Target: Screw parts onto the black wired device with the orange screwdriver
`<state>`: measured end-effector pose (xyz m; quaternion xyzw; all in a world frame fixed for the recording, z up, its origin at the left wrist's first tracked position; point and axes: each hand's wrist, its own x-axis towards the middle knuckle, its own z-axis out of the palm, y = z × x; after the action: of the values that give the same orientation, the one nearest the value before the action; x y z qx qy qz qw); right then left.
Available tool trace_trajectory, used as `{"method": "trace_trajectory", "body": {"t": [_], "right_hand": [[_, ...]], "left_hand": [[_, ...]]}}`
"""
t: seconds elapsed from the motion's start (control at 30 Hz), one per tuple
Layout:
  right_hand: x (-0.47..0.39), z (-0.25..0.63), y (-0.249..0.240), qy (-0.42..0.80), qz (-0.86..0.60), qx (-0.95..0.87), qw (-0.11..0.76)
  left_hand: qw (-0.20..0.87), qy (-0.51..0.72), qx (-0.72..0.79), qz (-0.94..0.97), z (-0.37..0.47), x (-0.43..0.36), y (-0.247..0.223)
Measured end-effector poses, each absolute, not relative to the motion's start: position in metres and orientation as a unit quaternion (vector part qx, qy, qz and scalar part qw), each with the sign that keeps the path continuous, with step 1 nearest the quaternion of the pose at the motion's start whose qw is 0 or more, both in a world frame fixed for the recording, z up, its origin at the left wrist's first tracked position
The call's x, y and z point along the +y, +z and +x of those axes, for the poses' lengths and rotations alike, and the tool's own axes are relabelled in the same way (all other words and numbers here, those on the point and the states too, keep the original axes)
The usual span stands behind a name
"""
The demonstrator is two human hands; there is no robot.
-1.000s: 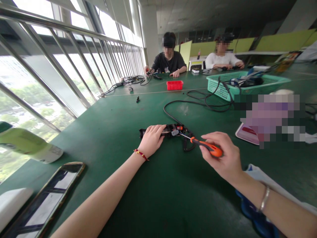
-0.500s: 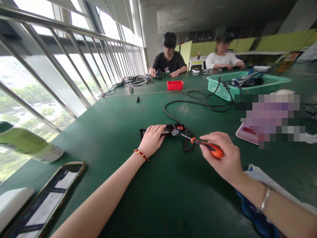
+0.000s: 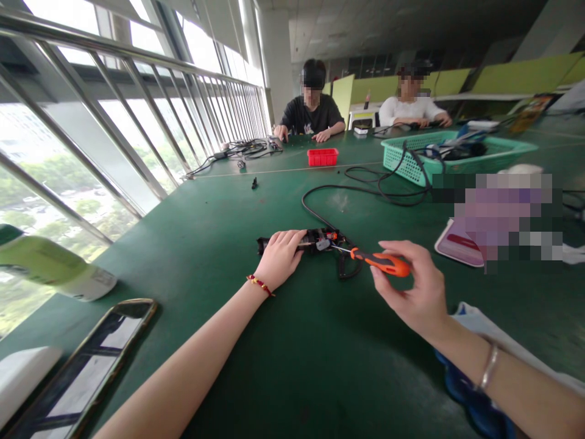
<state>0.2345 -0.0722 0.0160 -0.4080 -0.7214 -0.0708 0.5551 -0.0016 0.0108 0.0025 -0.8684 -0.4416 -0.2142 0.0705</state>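
My left hand (image 3: 281, 255) is closed over a black corded device (image 3: 315, 239) that lies on the green table with its inner parts exposed. An orange-and-black screwdriver (image 3: 384, 263) points left, its metal tip at a small grey part near the device's right end. Around the screwdriver's handle, the fingers of my right hand (image 3: 418, 283) are closed, thumb below and fingers above. A black cable loop (image 3: 350, 273) lies just under the screwdriver's shaft. Exactly what the tip touches is too small to tell.
Phone (image 3: 100, 366) and green bottle (image 3: 55, 265) lie left. Ahead are a red tray (image 3: 323, 157), a small black piece (image 3: 255, 183) and a cable (image 3: 315, 194). A teal basket (image 3: 498, 157) and a pixelated purple item (image 3: 498, 213) lie right. Two people sit across the table.
The screwdriver's handle has turned and risen slightly, and my right hand's fingers have shifted on it. My left hand and the device look the same. One person's hand across the table moved slightly.
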Motion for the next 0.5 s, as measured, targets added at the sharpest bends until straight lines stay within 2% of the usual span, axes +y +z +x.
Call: {"method": "trace_trajectory", "body": {"t": [0.1, 0.27, 0.5], "right_hand": [[-0.0725, 0.2336, 0.0168, -0.077, -0.393, -0.718, 0.57], [-0.0731, 0.2335, 0.0209, -0.088, -0.403, -0.755, 0.51], [-0.0715, 0.2345, 0.0149, -0.068, -0.397, -0.716, 0.57]], "left_hand": [[0.069, -0.216, -0.442, -0.868, -0.0015, 0.011, 0.0024], [0.069, -0.217, -0.44, -0.869, -0.0014, 0.0108, 0.0023], [0.066, -0.215, -0.441, -0.869, -0.0016, 0.0111, 0.0024]]}}
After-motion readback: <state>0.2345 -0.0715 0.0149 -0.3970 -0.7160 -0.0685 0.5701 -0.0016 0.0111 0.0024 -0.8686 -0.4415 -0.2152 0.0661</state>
